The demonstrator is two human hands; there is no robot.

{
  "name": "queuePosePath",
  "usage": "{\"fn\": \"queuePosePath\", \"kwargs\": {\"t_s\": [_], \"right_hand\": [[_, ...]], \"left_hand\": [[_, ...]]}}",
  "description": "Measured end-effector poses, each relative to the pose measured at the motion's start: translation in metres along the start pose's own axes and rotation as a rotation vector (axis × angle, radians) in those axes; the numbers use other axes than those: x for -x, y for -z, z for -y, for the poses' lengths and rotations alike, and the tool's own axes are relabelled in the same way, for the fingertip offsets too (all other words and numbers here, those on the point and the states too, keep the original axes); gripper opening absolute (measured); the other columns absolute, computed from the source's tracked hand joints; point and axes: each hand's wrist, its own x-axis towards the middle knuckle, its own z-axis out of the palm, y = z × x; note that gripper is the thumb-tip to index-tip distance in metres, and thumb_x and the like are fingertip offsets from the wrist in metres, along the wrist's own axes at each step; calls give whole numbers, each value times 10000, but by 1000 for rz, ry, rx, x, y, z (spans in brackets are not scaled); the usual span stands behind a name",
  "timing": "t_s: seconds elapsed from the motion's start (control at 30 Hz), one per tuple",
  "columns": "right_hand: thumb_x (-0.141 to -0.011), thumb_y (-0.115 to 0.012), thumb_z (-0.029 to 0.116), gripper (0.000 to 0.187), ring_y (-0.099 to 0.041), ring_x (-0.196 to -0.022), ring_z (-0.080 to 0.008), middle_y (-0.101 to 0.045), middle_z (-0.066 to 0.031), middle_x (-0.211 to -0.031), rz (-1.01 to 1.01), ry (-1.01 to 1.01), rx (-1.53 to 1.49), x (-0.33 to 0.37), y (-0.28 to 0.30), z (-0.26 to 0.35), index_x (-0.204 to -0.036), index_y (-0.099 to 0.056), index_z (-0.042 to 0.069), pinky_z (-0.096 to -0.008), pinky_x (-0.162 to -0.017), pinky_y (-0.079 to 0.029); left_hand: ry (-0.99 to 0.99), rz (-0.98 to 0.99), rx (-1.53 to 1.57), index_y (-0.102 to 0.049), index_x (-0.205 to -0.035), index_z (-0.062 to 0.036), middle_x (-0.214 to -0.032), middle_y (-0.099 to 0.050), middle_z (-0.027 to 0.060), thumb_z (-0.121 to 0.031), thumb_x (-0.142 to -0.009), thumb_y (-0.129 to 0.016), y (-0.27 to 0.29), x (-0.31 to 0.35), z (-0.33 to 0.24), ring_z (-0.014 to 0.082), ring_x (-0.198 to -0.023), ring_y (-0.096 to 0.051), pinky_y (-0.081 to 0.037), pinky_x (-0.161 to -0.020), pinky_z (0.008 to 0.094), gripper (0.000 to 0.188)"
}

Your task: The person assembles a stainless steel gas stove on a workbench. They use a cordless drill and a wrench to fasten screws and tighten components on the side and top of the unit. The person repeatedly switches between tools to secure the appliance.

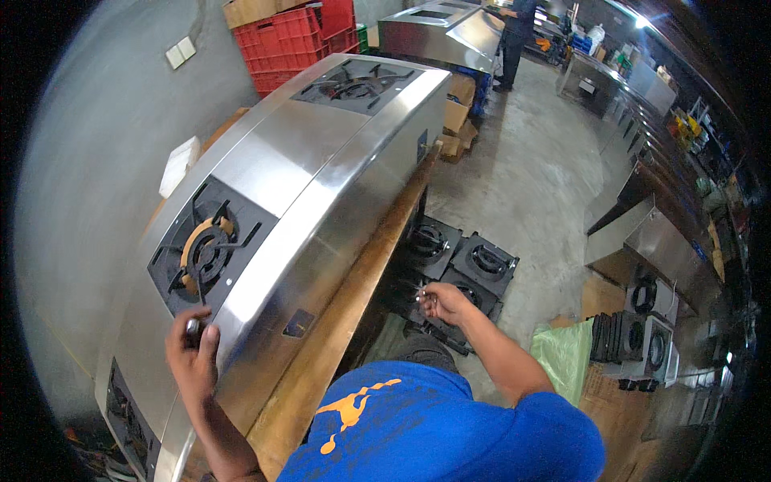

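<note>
My left hand is at the front edge of a long stainless-steel stove top, beside the near burner. Its fingers are curled around a small dark, shiny thing that I cannot identify. That burner sits in a black square plate with dark pan-support arms and a tan ring around its centre. Off the front of the stove, my right hand is held with fingertips pinched together. Something small and pale shows at the fingertips, too small to name. Below it on the floor lie several black burner units.
A wooden bench supports the steel stove top, which has another burner at its far end. Red crates stand by the wall. More burner units and green plastic lie at right. A person stands far back.
</note>
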Motion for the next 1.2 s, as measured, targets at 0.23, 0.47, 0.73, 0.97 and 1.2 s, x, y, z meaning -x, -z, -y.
{"fn": "queuePosePath", "kwargs": {"t_s": [0.23,0.47,0.73,0.97,1.2], "right_hand": [[-888,-674,169,113,-565,-543,-144,-619,-35,-729,-87,439,-1,-82,38,126,-894,-603,81,-269,-465,-434],[-902,-643,49,95,-567,-566,-151,-605,-56,-736,-254,777,-183,-177,58,334,-973,-583,28,-288,-479,-487],[-900,-657,51,110,-606,-584,-154,-650,-55,-779,-482,913,35,-287,74,455,-997,-635,4,-298,-504,-505],[-886,-695,78,158,-650,-687,-172,-700,-77,-833,-662,1026,252,-343,99,475,-1004,-670,-25,-317,-645,-515],[-868,-678,58,153,-654,-808,-184,-705,-119,-894,-694,1177,410,-331,94,466,-993,-679,-32,-316,-768,-509]], "left_hand": [[-274,393,-306,-666,-1009,-25,-832,-687,182,-204,-853,-722,-156,-154,-52,324,-713,-653,-504,-678,364,244],[-454,365,-596,-646,-974,-53,-901,-692,217,-276,-890,-602,-365,-290,-72,420,-868,-658,-511,-771,521,242],[-239,340,-481,-659,-1027,-49,-816,-689,232,-346,-890,-649,-410,-321,-53,418,-800,-671,-516,-723,483,327],[-184,357,-466,-668,-974,-55,-846,-696,204,-331,-891,-639,-408,-322,-60,409,-807,-669,-516,-736,484,289],[-192,329,-461,-668,-970,-58,-848,-696,193,-331,-883,-643,-409,-320,-59,396,-804,-671,-519,-731,473,288]]}}
